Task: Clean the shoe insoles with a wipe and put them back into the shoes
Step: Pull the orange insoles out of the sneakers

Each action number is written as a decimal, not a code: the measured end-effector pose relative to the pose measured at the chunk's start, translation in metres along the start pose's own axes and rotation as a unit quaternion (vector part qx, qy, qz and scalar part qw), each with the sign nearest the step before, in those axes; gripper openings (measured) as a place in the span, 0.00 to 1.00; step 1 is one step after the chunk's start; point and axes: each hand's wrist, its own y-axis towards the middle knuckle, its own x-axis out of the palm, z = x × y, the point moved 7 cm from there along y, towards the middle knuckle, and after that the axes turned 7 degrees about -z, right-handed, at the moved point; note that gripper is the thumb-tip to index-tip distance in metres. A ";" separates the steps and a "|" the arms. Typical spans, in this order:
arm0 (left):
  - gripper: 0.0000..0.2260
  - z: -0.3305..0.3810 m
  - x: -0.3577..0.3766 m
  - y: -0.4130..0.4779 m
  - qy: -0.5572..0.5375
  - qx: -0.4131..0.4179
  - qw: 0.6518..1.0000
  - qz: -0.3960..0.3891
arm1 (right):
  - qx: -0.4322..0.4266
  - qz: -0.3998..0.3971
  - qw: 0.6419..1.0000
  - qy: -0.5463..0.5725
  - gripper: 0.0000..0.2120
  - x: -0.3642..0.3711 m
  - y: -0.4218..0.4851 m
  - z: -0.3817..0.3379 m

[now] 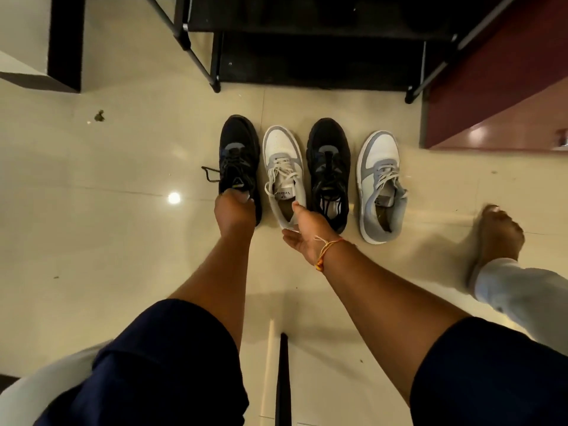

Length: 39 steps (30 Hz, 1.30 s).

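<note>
Where glossy cream floor tiles point(123, 241) meet a black tube rack point(196, 61), four lace-up shoes stand in one row, toes away. Two are black mesh and two are smooth white with grey panels, set alternately: black shoe 1 point(238, 149), white shoe 1 point(281, 146), black shoe 2 point(329, 142), white shoe 2 point(379, 155). Tan insole 1 point(287, 212) lies inside white shoe 1, and tan insole 2 point(384, 218) inside white shoe 2. The left hand point(235, 212) curls its fingers over the heel rim of black shoe 1. The right hand point(307, 232) lays its thumb point(297, 207) on the heel of white shoe 1. Its fingers are hidden, so its grip cannot be told.
</note>
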 end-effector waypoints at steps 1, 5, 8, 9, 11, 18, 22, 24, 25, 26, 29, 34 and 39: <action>0.08 0.011 -0.005 -0.007 -0.022 0.010 1.000 -0.001 | -0.020 0.014 0.999 -0.032 0.13 -0.002 -0.011 -0.011; 0.06 0.061 -0.030 -0.042 -0.088 0.053 0.995 0.003 | -0.118 0.017 0.990 -0.080 0.10 -0.001 -0.059 -0.061; 0.05 0.098 -0.052 -0.067 -0.185 0.051 0.981 0.005 | -0.205 -0.007 0.974 -0.097 0.11 0.009 -0.107 -0.103; 0.07 0.109 -0.062 -0.073 -0.222 0.050 0.974 0.006 | -0.229 -0.012 0.969 -0.096 0.12 0.012 -0.127 -0.117; 0.07 0.131 -0.080 -0.084 -0.293 0.055 0.954 0.000 | -0.275 -0.017 0.958 -0.084 0.11 0.016 -0.163 -0.144; 0.07 0.208 -0.096 -0.100 -0.495 0.071 0.855 -0.139 | -0.362 0.007 0.931 0.050 0.13 0.002 -0.220 -0.233; 0.17 0.244 -0.054 -0.105 -0.488 0.035 0.842 -0.229 | -0.354 0.126 0.919 0.120 0.29 -0.050 -0.209 -0.266; 0.20 0.264 -0.035 -0.108 -0.480 0.037 0.841 -0.245 | -0.353 0.156 0.912 0.139 0.30 -0.071 -0.203 -0.281; 0.21 0.275 -0.027 -0.108 -0.480 0.041 0.840 -0.249 | -0.355 0.160 0.909 0.146 0.29 -0.078 -0.200 -0.290; 0.21 0.285 -0.019 -0.106 -0.481 0.044 0.840 -0.248 | -0.360 0.160 0.907 0.149 0.27 -0.085 -0.198 -0.297; 0.17 0.307 -0.008 -0.101 -0.477 0.046 0.847 -0.231 | -0.370 0.112 0.911 0.145 0.22 -0.087 -0.191 -0.317; 0.10 0.328 0.000 -0.088 -0.488 0.044 0.841 -0.229 | -0.339 0.072 0.922 0.176 0.10 -0.081 -0.173 -0.332; 0.16 0.331 -0.001 -0.074 -0.486 0.044 0.848 -0.209 | -0.337 0.080 0.924 0.164 0.12 -0.087 -0.160 -0.336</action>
